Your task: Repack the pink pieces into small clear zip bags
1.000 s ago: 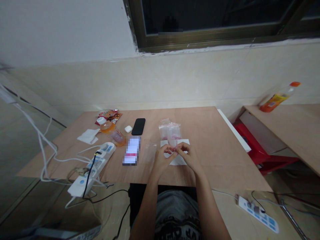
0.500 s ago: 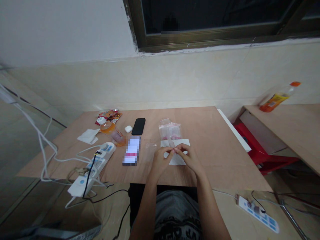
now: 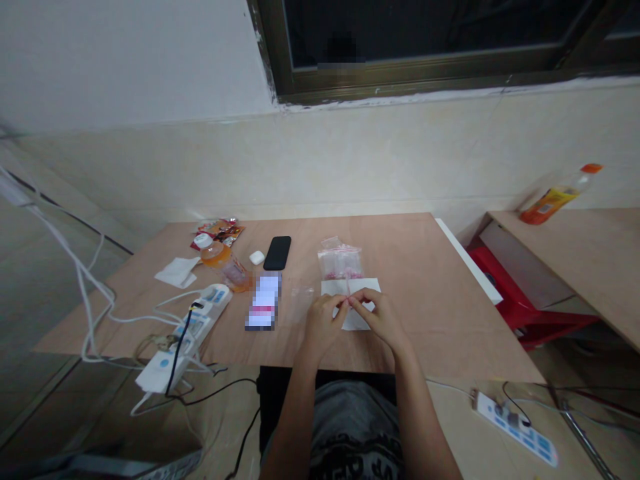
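Over a white sheet of paper (image 3: 357, 321), my left hand (image 3: 324, 321) and my right hand (image 3: 376, 315) meet at the fingertips. Both pinch a thin, pale pink strip (image 3: 348, 283) that sticks up between the fingers; its exact kind is too small to make out. Just beyond the paper lie clear zip bags (image 3: 340, 259) with small pink bits along their near edge. A flat clear plastic bag (image 3: 302, 297) rests left of my left hand.
Left of my hands are a lit phone (image 3: 263, 301), a black phone (image 3: 277, 253), a white earbud case (image 3: 257, 258), an orange drink bottle (image 3: 226, 265), tissue (image 3: 178, 273), snack wrappers (image 3: 220, 231) and a power strip (image 3: 185, 337) with cables. Another bottle (image 3: 560, 195) stands on the right-hand table.
The strip between my fingertips has turned from leaning left to nearly upright and looks narrower and pinker. Both hands stay in almost the same place.
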Demonstrator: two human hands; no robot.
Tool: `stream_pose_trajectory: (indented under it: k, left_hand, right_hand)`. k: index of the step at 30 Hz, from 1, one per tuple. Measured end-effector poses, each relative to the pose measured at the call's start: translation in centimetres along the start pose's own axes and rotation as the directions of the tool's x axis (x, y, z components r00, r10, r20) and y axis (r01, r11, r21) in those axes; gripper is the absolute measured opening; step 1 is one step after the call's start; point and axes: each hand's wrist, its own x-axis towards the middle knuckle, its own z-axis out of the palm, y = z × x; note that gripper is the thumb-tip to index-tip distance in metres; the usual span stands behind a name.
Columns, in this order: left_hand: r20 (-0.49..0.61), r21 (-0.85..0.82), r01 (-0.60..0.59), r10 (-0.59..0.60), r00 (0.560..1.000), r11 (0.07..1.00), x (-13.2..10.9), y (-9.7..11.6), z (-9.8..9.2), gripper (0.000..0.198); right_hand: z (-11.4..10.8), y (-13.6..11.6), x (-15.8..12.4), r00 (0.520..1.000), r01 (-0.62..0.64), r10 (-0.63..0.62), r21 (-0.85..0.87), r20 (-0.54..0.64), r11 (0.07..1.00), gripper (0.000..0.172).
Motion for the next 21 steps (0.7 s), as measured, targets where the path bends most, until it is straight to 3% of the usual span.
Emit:
stream_pose_trajectory:
  k: [8, 13, 21]
  left_hand:
    - [-0.008, 0.108, -0.005, 0.006, 1.000, 0.994, -0.04, 0.62, -0.12, 0.025]
    - [-0.088, 0.165, 0.026, -0.011, 0.996, 0.986, -0.11, 0.68, 0.52, 0.023]
    - [-0.126, 0.134, 0.057, -0.040, 0.991, 0.989, 0.08, 1.09, 0.64, 0.024]
  right_hand:
    - [0.70, 0.29, -0.06, 1.000, 0.021, -0.020, -0.039, 0.012, 0.999, 0.023]
    - [0.67, 0.03, 0.02, 0.999, 0.033, -0.031, -0.090, 0.018, 0.995, 0.023]
    - [0.72, 0.03, -0.01, 0.999, 0.039, -0.038, -0.150, 0.012, 0.988, 0.023]
